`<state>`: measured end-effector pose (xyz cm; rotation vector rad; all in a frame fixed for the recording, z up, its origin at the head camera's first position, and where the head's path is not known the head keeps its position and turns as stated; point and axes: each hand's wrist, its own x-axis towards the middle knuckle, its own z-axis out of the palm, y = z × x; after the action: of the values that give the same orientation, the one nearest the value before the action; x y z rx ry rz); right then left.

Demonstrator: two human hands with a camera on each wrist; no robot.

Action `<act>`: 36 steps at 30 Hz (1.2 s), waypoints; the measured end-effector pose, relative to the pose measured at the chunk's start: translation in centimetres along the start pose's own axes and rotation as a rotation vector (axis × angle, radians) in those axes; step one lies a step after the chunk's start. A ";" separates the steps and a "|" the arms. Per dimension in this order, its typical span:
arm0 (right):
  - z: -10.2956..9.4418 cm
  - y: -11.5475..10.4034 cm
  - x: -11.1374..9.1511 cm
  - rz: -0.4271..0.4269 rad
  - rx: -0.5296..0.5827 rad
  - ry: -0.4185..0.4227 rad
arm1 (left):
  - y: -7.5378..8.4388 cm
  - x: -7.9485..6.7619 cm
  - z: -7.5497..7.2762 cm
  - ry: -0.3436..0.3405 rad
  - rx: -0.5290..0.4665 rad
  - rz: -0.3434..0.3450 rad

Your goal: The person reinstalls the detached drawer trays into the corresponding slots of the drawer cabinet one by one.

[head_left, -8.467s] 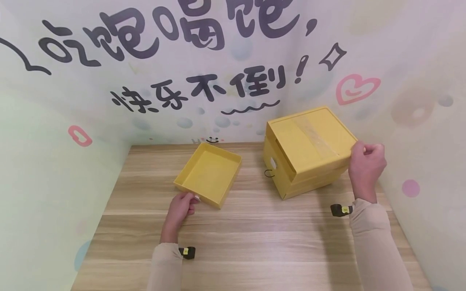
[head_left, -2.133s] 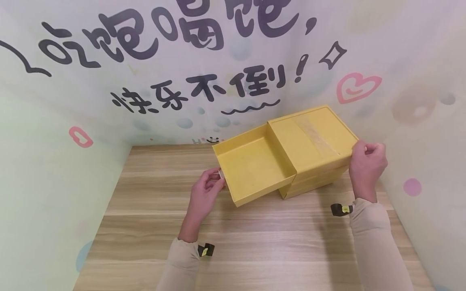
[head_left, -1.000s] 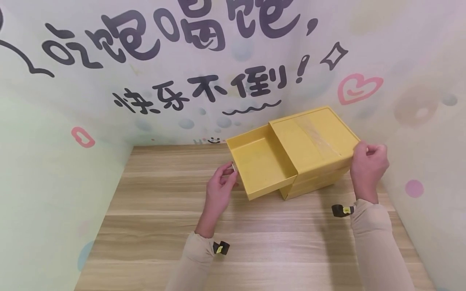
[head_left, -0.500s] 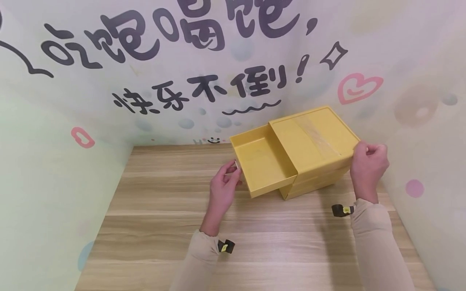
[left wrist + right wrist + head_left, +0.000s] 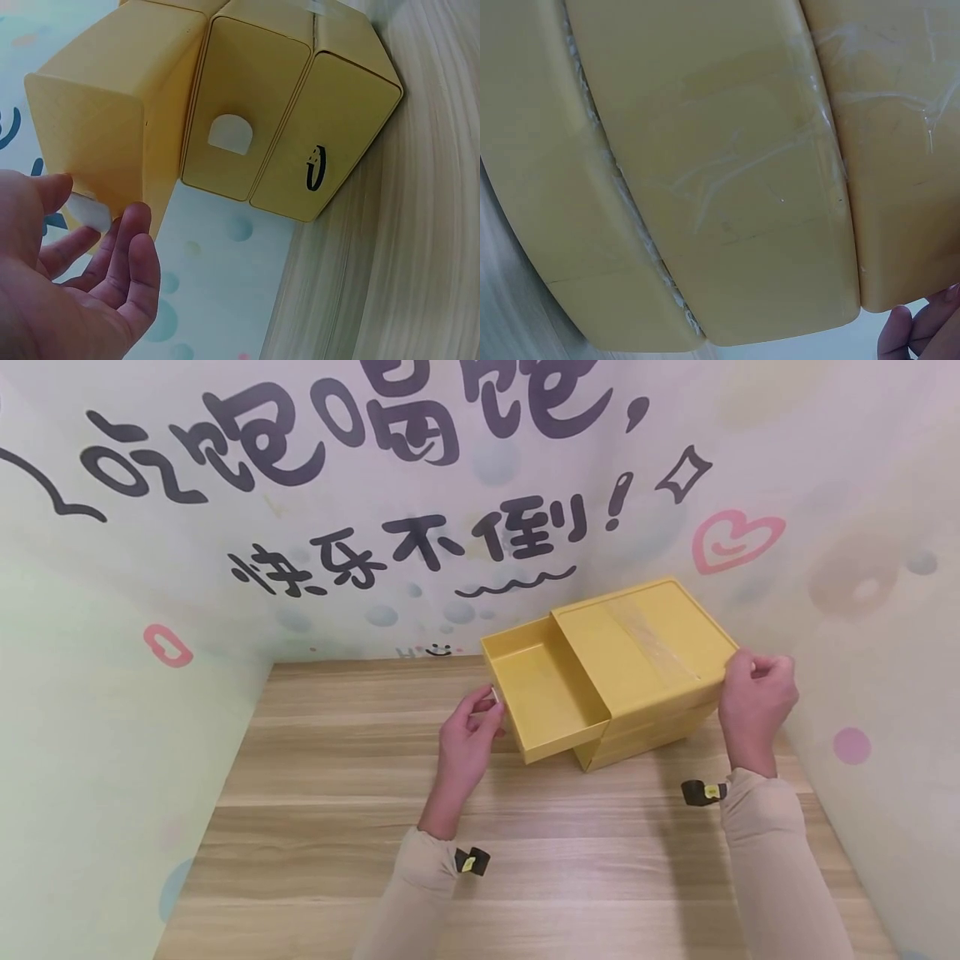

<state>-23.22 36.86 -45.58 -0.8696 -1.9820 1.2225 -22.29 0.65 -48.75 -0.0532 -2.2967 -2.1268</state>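
A yellow drawer unit [image 5: 645, 647] of stacked compartments stands at the right of the table, clear tape across its top. Its top drawer [image 5: 536, 689] is partly inside, sticking out to the left with nothing in it. My left hand [image 5: 467, 747] pinches the white pull tab [image 5: 88, 212] on that drawer's front between thumb and fingers. At the unit's far right upper corner, my right hand [image 5: 756, 710] grips the edge with curled fingers; only some fingertips [image 5: 896, 334] show in the right wrist view. The two lower drawer fronts [image 5: 251, 82] sit flush in the left wrist view.
One lower front carries a white half-round tab [image 5: 231, 135], the other a black loop [image 5: 316, 169]. The wood-grain table [image 5: 337, 810] meets a printed wall [image 5: 360, 627] close behind the unit, and another wall [image 5: 885, 693] rises on the right.
Earlier the drawer lay on the table apart from the unit. Since then it has entered the top opening, and my left hand has moved it gradually rightward, deeper in. My right hand has stayed put.
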 end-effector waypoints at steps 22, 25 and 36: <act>0.0 -0.1 -0.2 -0.008 0.019 0.000 | 0.4 0.3 0.6 -0.010 -0.008 -0.016; 0.0 -0.1 -0.2 -0.007 0.020 0.000 | 0.4 0.2 0.7 -0.008 -0.012 -0.009; -0.1 -0.2 -0.3 -0.013 0.028 0.007 | 0.4 0.3 1.0 0.017 -0.028 0.010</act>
<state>-23.02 36.57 -45.41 -0.8451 -1.9576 1.2348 -22.55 1.71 -48.44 -0.0474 -2.2531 -2.1459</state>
